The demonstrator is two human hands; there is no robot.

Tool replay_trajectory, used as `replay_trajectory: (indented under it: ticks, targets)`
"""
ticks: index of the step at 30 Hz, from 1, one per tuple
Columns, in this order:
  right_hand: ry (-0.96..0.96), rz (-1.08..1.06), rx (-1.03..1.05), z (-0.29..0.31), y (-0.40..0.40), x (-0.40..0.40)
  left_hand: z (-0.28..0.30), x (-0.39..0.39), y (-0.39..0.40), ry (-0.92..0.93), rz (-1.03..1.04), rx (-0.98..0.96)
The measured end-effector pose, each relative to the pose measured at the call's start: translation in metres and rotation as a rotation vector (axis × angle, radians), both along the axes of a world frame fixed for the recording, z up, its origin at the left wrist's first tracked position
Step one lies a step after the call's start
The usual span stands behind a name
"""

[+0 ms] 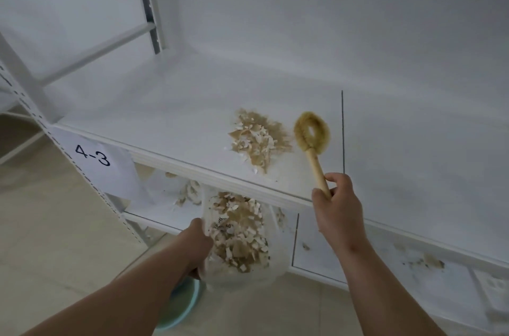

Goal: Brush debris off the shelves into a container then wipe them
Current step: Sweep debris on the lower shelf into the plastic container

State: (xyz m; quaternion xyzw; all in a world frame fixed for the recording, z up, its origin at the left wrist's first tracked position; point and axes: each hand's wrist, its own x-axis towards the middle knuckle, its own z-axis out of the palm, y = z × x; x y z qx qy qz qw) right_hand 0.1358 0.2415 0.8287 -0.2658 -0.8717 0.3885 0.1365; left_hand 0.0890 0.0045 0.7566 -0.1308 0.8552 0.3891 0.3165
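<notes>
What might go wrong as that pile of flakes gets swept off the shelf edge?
The tan flake pile sits back from the white shelf's front edge, so flakes may scatter past the clear plastic bag held below by the left hand. The bag's opening looks narrow. The round bristle brush in the right hand could flick pieces sideways.

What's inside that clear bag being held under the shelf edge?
The bag holds tan and white flakes, like the pile on the shelf. The left hand covers part of its side.
</notes>
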Motion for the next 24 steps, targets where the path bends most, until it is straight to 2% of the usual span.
replay_trajectory:
  ticks: [8,15,20,24]
  targets:
    - [-0.127,0.057,0.162,0.002,0.032,-0.061,-0.006,-0.029,0.029,-0.086,0.1,0.162]
    - [-0.291,0.135,0.261,0.001,0.034,-0.079,-0.01,-0.041,0.033,-0.013,0.089,0.095]
    - [-0.321,0.173,0.23,0.004,0.015,-0.068,-0.011,-0.048,0.031,-0.005,0.115,0.098]
    - [-0.343,0.155,0.23,0.003,-0.002,-0.048,-0.009,-0.049,0.028,-0.012,0.053,0.085]
